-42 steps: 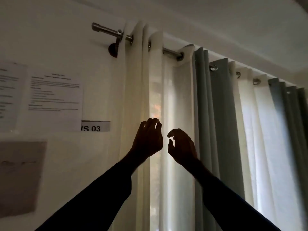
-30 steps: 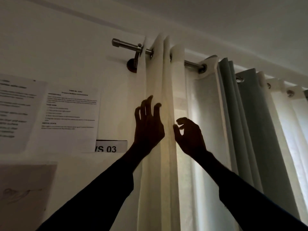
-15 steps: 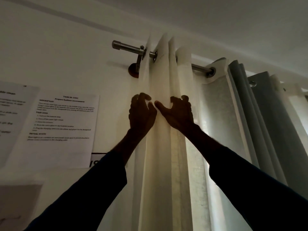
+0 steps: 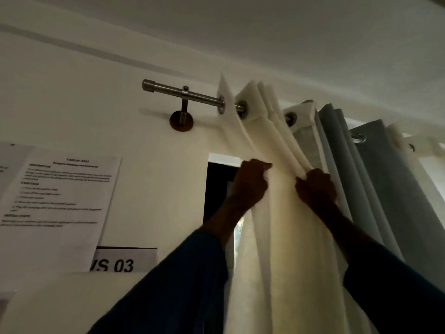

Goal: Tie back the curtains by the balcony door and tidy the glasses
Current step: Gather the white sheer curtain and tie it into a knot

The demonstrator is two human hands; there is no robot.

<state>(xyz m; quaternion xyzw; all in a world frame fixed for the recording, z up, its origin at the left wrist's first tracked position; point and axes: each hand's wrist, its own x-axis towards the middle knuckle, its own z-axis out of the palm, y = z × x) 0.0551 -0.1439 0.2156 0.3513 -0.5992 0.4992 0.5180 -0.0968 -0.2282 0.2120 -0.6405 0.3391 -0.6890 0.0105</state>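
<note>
Both arms reach up — left hand [image 4: 250, 184] and right hand [image 4: 316, 186] each grip the cream curtain [image 4: 281, 213]

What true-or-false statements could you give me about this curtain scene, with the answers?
1. The left hand and right hand both grip the cream curtain. True.
2. The cream curtain hangs from a wooden pole. False: it hangs by eyelets on a metal rod.
3. A grey-blue curtain hangs to the right of the cream one. True.
4. The wall to the left of the curtains is bare. False: printed sheets are stuck there.
</note>
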